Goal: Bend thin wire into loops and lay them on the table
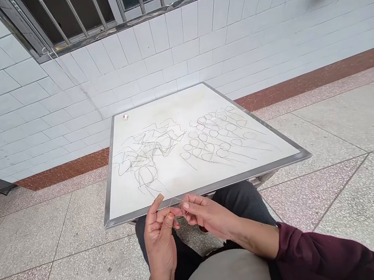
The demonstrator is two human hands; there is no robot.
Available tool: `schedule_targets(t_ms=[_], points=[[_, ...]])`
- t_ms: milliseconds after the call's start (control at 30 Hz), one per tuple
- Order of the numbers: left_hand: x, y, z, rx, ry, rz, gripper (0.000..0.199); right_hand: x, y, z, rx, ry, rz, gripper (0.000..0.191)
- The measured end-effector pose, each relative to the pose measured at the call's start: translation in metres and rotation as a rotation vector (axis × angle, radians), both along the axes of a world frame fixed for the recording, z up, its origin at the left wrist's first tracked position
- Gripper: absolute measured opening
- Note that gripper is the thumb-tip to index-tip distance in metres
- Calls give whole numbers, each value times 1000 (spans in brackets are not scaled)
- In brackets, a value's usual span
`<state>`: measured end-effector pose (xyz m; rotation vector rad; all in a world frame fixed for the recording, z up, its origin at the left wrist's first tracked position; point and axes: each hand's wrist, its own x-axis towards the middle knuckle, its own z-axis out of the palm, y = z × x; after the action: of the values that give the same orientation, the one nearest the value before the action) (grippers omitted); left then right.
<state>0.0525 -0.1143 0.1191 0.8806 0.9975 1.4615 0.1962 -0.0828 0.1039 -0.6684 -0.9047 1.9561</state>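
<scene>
Thread (146, 151), fine and dark, is laid over a white board (209, 188) in two masses. Toward the left of the board it is snarled into a scribble of crossing curves and kinks. Toward the right it is arranged in rows of small rounded loops (215, 137), each with a long tail running toward the lower right of the view. A tiny red-and-white object (125, 117) is seen near the board's far left corner; what it is cannot be told.

Just off the board's near edge, a pale strand (175, 204) is stretched between the hands. It is pinched by the left hand (160, 247), which is held half open with its palm turned inward and one fingertip capped in tan tape (160, 198). The other end is gripped by the right hand (202, 214), whose fingers are bunched closely against the thumb. Whether this strand joins the thread on the board cannot be seen.

The board is framed in metal and is held over dark trousers (240, 202). A maroon sleeve (321, 256) is worn on the right arm. Beyond the board, a white tiled wall (158, 54) is seen, with a barred window (79, 10) above and a terrazzo floor (360, 187) below.
</scene>
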Motion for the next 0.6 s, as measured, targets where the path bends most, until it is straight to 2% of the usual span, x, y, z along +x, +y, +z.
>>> schedule_targets(t_ms=[67, 200, 300, 433, 600], points=[[-1, -2, 0, -13, 57, -8, 48, 3, 2, 1, 158, -141, -86, 25], [-3, -6, -1, -40, 141, -31, 49, 11, 4, 5, 576, -515, -261, 14], [-2, -9, -1, -38, 161, -42, 50, 15, 3, 8, 822, -728, -306, 15], [1, -13, -1, -15, 146, -41, 49, 15, 0, 8, 967, -832, -333, 25], [3, -17, -5, 23, 131, -39, 45, 14, -3, 5, 985, -880, -360, 26]])
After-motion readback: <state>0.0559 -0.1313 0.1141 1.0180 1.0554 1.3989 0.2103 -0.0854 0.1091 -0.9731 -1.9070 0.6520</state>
